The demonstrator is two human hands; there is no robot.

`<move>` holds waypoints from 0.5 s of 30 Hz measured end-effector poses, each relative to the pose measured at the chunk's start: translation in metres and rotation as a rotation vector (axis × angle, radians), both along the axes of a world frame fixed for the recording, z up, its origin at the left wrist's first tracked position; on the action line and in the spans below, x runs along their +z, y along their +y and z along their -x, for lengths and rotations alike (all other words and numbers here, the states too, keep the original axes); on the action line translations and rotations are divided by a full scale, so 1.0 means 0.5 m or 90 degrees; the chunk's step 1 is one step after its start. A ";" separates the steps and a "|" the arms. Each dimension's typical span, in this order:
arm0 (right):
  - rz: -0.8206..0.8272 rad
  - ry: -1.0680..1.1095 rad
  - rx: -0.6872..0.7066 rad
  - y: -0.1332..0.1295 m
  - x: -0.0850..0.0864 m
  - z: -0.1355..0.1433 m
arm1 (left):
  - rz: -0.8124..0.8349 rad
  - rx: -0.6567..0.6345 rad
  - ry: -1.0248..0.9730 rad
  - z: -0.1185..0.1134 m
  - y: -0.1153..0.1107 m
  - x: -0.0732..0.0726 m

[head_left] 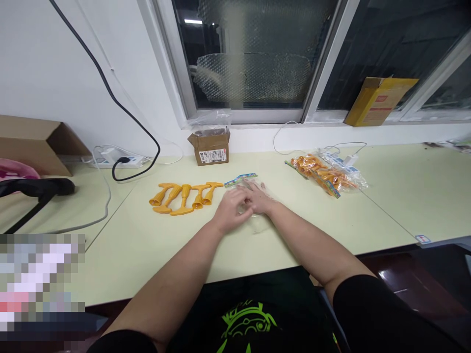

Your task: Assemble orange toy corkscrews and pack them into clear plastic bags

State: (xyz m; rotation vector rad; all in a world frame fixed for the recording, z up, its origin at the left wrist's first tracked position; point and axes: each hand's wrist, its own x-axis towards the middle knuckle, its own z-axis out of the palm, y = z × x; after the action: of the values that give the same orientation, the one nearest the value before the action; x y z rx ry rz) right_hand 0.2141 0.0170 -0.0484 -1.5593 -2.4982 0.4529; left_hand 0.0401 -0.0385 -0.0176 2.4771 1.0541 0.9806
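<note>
A clear plastic bag (259, 226) with a colourful printed header strip (241, 180) lies on the table in front of me. My left hand (232, 208) is at the bag, its fingers curled and seemingly gripping the plastic, though the fingertips are partly hidden. Flat across the bag lies my right hand (256, 197), fingers stretched out, right beside the left one. To the left of my hands, several yellow plastic pieces with T-shaped handles and cup-like ends (185, 198) lie in a row.
Several filled bags of orange-yellow pieces (316, 171) lie at the right, near a power strip (346, 164). A small open carton (209, 147) stands against the wall. Black cable (156, 142) hangs at the left, and a yellow-brown box (380, 100) leans on the window sill.
</note>
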 end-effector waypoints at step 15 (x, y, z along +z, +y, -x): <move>0.016 0.005 -0.046 -0.041 0.004 -0.031 | 0.141 0.498 0.193 0.111 0.085 -0.020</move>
State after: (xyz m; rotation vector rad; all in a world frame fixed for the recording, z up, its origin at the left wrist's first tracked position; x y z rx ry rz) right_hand 0.2295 -0.0036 -0.0463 -1.6490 -2.4302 0.4809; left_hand -0.0156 0.0041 -0.0275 2.0716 2.1871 0.5993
